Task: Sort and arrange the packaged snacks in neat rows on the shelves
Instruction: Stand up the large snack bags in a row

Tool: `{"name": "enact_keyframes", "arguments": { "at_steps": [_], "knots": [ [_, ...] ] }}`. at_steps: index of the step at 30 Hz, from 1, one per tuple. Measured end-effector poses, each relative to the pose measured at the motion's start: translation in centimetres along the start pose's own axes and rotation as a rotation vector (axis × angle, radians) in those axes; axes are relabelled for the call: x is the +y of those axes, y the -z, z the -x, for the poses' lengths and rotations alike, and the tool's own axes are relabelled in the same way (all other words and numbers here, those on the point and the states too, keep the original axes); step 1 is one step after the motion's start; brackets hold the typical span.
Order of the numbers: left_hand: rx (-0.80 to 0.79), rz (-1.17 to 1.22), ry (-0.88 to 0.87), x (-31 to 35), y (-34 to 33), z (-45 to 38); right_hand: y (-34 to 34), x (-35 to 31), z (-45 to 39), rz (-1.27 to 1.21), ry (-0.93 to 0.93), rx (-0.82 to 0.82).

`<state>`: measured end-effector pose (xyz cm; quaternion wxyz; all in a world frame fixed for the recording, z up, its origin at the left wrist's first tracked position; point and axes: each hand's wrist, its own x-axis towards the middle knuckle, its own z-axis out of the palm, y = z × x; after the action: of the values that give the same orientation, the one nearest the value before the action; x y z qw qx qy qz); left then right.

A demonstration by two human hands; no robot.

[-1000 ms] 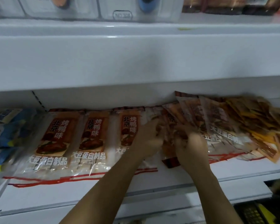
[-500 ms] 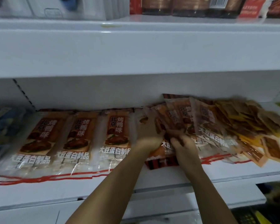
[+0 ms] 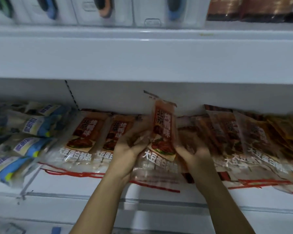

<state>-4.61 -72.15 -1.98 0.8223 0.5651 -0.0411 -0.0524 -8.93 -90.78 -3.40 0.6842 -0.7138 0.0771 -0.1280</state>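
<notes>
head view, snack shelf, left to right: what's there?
Blue-and-white packets → flat red roast-duck packets → left hand → raised red packet held by both hands → right hand → fanned red packets → yellow packets.

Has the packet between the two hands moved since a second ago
Yes. The packet lay flat among the pile; now both hands, left hand and right hand, hold it tilted up, its top edge raised against the shelf's back wall.

A clear plastic snack packet with a red-brown label [image 3: 162, 137] has come up off the white shelf [image 3: 91, 186] — it now stands tilted between the left hand [image 3: 127, 149] and right hand [image 3: 193, 154], which earlier pressed down among the flat-lying packets
</notes>
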Motion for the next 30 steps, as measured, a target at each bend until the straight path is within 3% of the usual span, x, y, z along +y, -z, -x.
{"name": "enact_keyframes", "arguments": {
  "at_steps": [2, 7, 11, 15, 20, 23, 30],
  "knots": [
    [0.020, -0.084, -0.014, 1.0, 2.4, 0.5, -2.6, 0.8, -0.5, -0.001, -0.018, -0.046],
    [0.012, -0.938, -0.273, 2.6, 9.7, -0.4, -9.0, 1.7, -2.1, 0.215, 0.050, -0.064],
    [0.028, -1.139, -0.243, 3.4, 14.0, -2.8, -13.8, 1.3, -2.9, 0.320, 0.041, -0.092],
    [-0.062, -1.379, -0.219, 3.6, 16.1, -5.2, -16.8, 1.6, -3.7, 0.479, 0.067, -0.076],
    [0.050, -1.446, -0.131, 4.2, 18.3, -5.5, -18.1, 3.5, -4.1, 0.701, 0.070, 0.010],
    [-0.008, -1.511, -0.035, 3.9, 20.6, -6.5, -18.5, 3.8, -3.9, 0.846, 0.137, 0.066],
    [-0.002, -1.424, -0.033, 3.5, 22.3, -6.8, -19.5, 3.8, -3.5, 0.886, 0.171, 0.057]
  ]
}}
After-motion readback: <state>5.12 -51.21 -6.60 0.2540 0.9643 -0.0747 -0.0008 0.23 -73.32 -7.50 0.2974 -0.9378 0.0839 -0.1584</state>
